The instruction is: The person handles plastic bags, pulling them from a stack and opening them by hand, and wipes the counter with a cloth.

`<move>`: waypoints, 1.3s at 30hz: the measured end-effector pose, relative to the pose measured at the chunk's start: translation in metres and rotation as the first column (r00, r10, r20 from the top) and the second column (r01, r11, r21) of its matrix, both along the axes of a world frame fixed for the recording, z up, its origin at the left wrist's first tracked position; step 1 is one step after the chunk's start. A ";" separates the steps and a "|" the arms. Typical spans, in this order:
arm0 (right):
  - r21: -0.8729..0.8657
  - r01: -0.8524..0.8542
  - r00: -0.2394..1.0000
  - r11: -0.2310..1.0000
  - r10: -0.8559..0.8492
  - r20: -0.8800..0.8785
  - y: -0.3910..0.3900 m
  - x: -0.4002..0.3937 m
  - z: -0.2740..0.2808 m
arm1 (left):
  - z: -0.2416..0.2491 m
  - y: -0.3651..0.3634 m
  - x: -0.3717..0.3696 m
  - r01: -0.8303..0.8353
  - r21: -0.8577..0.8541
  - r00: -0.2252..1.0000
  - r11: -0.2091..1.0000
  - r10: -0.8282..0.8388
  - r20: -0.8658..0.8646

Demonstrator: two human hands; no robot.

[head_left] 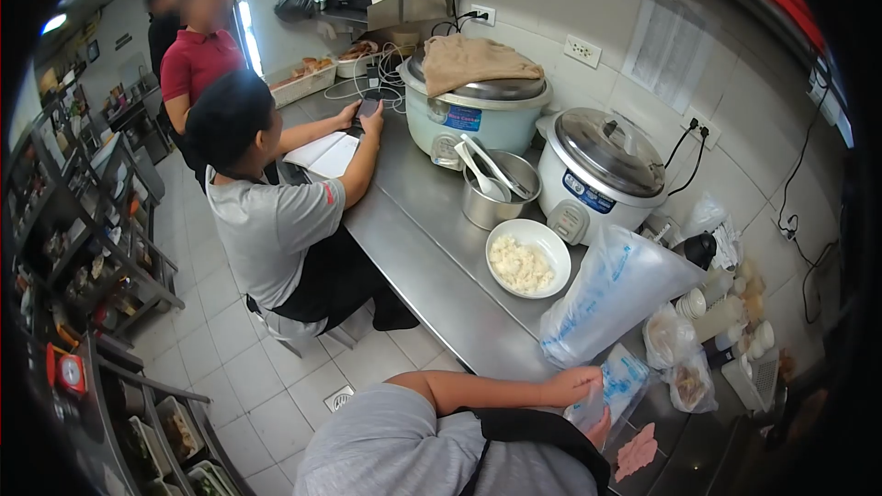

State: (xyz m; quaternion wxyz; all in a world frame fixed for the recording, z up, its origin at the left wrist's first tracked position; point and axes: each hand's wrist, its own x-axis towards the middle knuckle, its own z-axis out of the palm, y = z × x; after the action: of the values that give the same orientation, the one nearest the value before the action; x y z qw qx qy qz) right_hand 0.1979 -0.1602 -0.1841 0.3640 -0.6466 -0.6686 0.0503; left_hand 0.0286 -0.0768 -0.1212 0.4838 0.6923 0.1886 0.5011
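My left hand [573, 387] is closed, fingers pinching a clear plastic bag [586, 410] near the table's edge. Just below it, my right hand [599, 428] grips the same bag; my apron and sleeve partly hide this hand. A pack of clear bags with blue print [625, 377] lies beside my hands. On the steel table, a pink cloth [637, 451] is spread close to my right hand. Beyond my left hand rests a large plastic sack with blue print [614, 289]. Farther along, a white bowl [562, 262] holds cooked rice [520, 264].
Two rice cookers [602, 165] stand against the wall, one topped by a brown cloth [482, 64]. A steel pot [496, 207] holds white ladles. A seated person [266, 220] holds a phone over an open notebook [326, 154]. Cups and bagged items crowd the right.
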 end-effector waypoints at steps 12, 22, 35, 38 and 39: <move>-0.193 0.245 0.954 0.950 -0.202 0.220 -0.012 0.023 -0.010 | 0.032 0.073 -0.086 -0.740 -0.221 0.642 0.635 0.765 0.049; -0.273 0.157 0.975 0.949 -0.105 0.196 0.011 -0.005 0.122 | 0.068 0.070 -0.214 -0.498 -0.516 0.623 0.697 0.702 0.347; 0.062 -0.757 0.465 0.651 0.602 -0.649 0.103 -0.226 0.209 | 0.131 0.006 -0.221 -0.819 0.383 0.354 0.428 0.901 -0.250; -0.108 -0.796 0.485 0.595 0.521 -0.702 0.119 -0.235 0.210 | 0.140 -0.002 -0.223 -0.786 0.377 0.380 0.489 0.864 -0.329; -0.087 -0.784 0.476 0.615 0.506 -0.719 0.124 -0.236 0.207 | 0.141 -0.004 -0.226 -0.785 0.346 0.396 0.514 0.845 -0.358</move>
State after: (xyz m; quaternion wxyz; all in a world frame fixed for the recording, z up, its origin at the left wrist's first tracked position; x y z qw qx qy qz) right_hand -0.0378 -0.0359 0.0230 0.3736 -0.3393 -0.6750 0.5382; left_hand -0.1971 -0.0812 0.0195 0.0688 0.6395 0.5867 0.4921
